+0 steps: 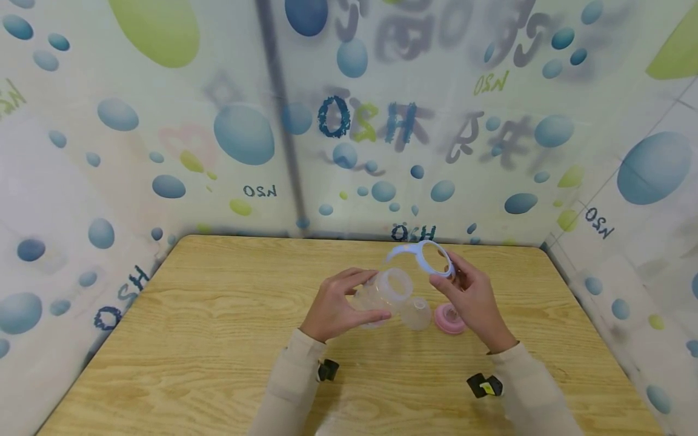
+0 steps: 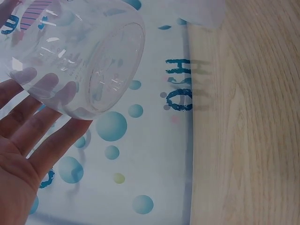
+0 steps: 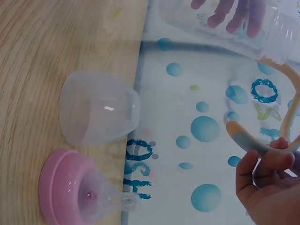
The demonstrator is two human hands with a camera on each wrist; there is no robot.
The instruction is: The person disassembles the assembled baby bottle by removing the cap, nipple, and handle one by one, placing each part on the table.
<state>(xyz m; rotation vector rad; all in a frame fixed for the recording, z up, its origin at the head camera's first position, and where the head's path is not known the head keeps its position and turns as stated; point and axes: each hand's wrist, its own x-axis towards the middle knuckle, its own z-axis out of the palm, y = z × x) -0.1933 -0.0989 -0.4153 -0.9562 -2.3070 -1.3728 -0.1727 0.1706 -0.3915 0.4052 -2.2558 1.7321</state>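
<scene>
Near the middle of the head view, the left hand is gripping a clear baby bottle, fingers curled round its body; the bottle is tilting with its open threaded mouth pointing up and to the right. In the left wrist view the bottle's round base is filling the upper left of the frame, with the fingers showing through the plastic.

The right hand is pinching a pale blue handle ring between thumb and fingers, holding it just above and right of the bottle's mouth, apart from it. In the right wrist view the ring is curving along the right edge of the frame.

Below the hands, a clear dome cap is lying on its side on the wooden table, and a pink collar with its silicone nipple is lying just right of it, partly behind the right hand. In the right wrist view the cap is sitting above the pink collar at the lower left.

The tabletop is stretching bare to the left and toward the lower edge of the head view; bubble-printed walls are closing it in on three sides.
</scene>
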